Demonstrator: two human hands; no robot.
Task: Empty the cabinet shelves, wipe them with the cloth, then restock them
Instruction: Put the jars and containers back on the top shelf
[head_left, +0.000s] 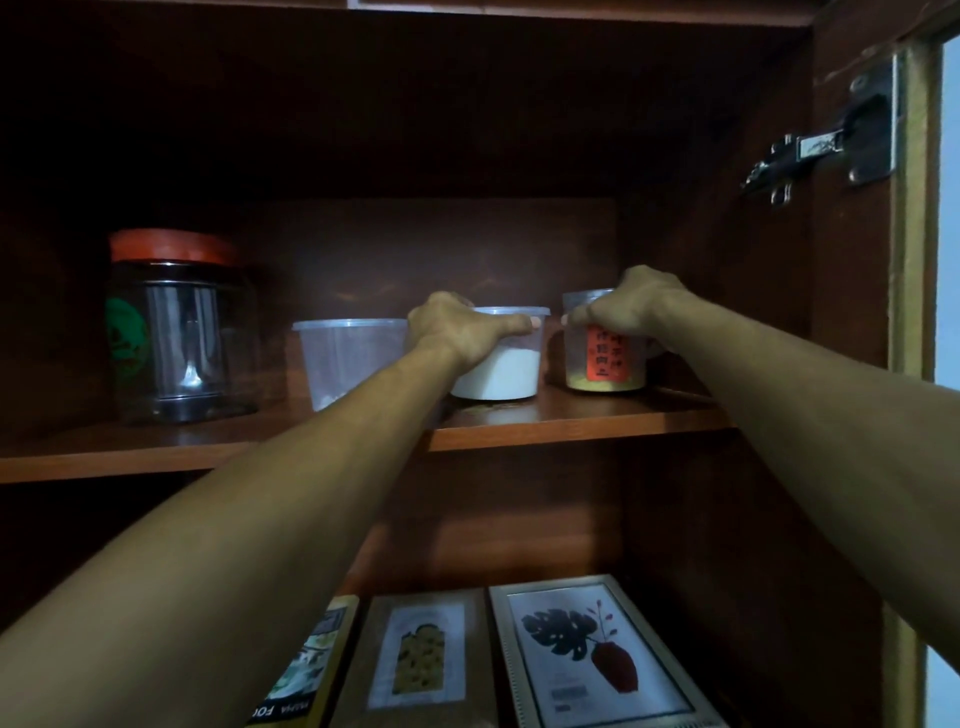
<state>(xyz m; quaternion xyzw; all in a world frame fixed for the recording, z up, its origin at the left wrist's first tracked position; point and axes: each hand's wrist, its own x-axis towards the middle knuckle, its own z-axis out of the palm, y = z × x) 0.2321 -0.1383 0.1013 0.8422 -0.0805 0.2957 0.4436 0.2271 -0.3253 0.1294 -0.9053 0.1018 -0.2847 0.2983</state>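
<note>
Upper wooden shelf (571, 422). The left hand (457, 328) curls its fingers over the rim of a round translucent plastic tub (501, 366) holding white powder. The right hand (635, 306) grips a clear cylindrical jar (605, 364) with a red label. Both containers stand side by side on the shelf.

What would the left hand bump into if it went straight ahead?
The left hand grips the tub of white powder, so that comes first. Pushed further, hand and tub would probably meet the cabinet's back wall, though the depth is hard to judge.
</note>
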